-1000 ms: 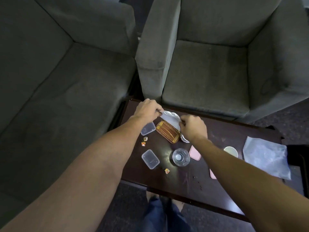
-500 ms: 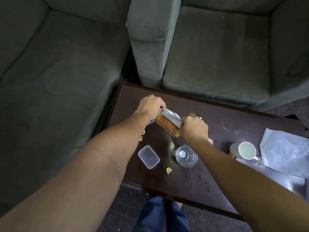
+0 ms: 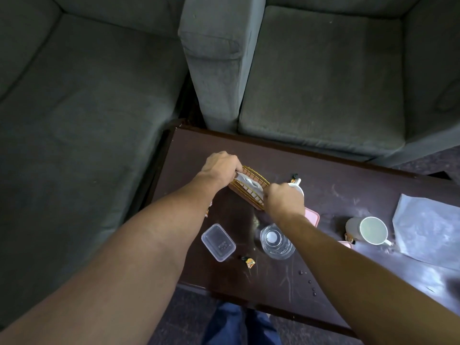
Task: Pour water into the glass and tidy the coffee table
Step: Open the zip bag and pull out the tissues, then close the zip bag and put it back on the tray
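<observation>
Both bare forearms reach forward from the lower corners over the dark coffee table [image 3: 348, 185], and the two hands stay apart with a gold wire basket [image 3: 257, 179] between them. The left hand [image 3: 220, 168] is at the far left end of the basket, knuckles up and fingers curled down, and it pinches the edge of a white bag [image 3: 247, 184] that lies inside the wires. The right hand [image 3: 283, 200] is at the near right end, also a closed fist with the back of the hand toward the camera. It grips the other end of the bag, though its fingertips are hidden. The basket sits tilted on a pink base. A clear round vessel [image 3: 277, 242] stands on the table just in front of the right wrist; from above I cannot tell if it is the glass or a bottle. Left of it lies a clear plastic container [image 3: 218, 242], and a small orange candy wrapper [image 3: 249, 262] lies between them, nearer the table edge. A white mug [image 3: 371, 230] is to the right, beside a clear plastic sheet [image 3: 428, 230]. Two grey sofas [image 3: 323, 78] stand behind the table.
</observation>
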Demonstrator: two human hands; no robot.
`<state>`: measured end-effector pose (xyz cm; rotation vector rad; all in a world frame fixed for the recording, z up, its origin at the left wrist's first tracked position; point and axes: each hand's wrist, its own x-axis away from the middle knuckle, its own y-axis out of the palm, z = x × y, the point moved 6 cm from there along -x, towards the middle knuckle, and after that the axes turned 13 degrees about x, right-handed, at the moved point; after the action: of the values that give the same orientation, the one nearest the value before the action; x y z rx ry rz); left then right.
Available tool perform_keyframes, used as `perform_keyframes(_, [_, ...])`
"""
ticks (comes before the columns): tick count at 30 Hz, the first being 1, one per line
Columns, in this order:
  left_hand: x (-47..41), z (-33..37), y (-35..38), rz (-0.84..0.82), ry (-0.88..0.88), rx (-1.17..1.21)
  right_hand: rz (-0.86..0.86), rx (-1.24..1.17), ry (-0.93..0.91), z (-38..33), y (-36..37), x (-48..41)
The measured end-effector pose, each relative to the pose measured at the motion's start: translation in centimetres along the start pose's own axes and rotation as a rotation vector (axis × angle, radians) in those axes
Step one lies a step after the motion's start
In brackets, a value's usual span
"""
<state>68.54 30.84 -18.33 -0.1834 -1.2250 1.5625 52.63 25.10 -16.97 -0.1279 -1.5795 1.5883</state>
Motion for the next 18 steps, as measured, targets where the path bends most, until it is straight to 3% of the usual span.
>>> perform_keyframes(11, [0.3, 0.0, -1.7, -0.028, -0.052, -0.041, -0.014, -0.065, -0.002, 1.1, -0.8, 0.3])
perform_keyframes(18, [1.9, 2.8, -5.7, 0.049, 0.013, -0.048, 0.047, -0.119, 0.051, 3.2, -4.5, 2.4])
